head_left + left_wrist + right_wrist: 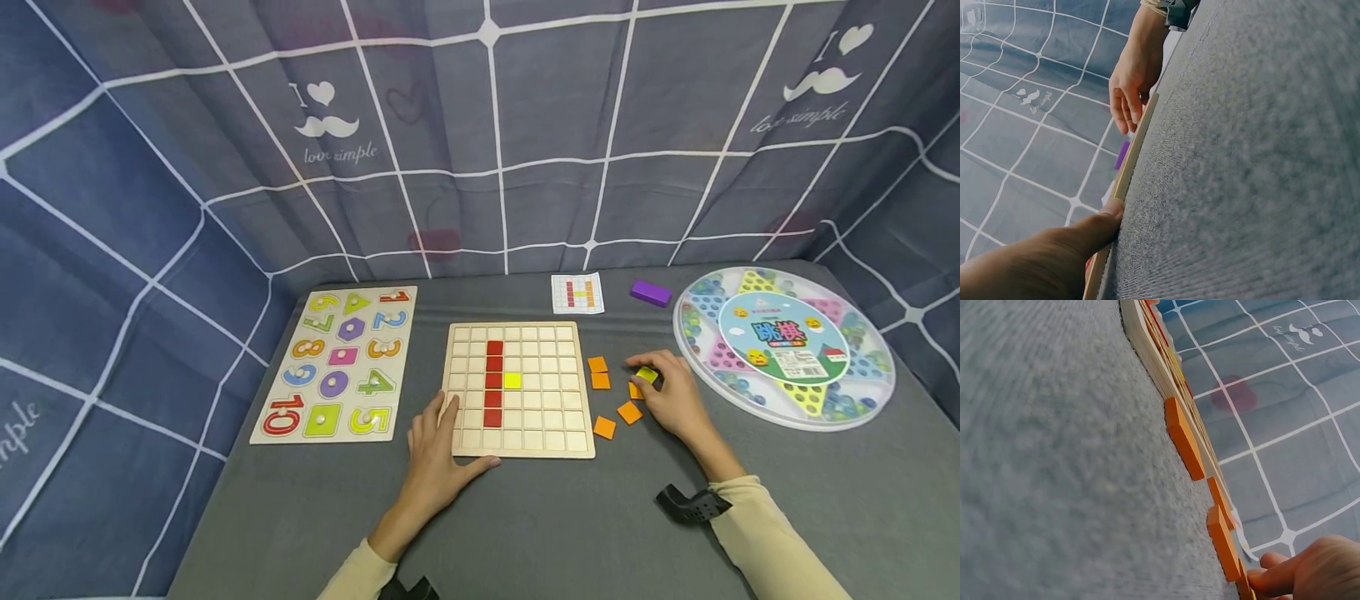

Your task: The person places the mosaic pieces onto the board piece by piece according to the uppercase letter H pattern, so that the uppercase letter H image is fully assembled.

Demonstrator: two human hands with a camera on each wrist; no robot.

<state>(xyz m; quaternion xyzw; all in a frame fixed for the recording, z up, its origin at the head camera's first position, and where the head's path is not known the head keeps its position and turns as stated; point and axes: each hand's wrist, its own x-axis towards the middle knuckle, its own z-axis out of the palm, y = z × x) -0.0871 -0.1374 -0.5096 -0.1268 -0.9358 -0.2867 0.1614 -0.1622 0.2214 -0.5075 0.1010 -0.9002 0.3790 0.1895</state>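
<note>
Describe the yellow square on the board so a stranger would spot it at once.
Find the wooden grid board, whose edge the left hand touches. On it, left of centre, runs a column of red squares; the yellow square sits against that column's right side, halfway along. It is the board's only yellow square; every other coloured one there is red.

Puzzle (362, 362): 1–10; disc (783, 347): 跳棋; curtain (555, 100): "love simple" (repeated)
</note>
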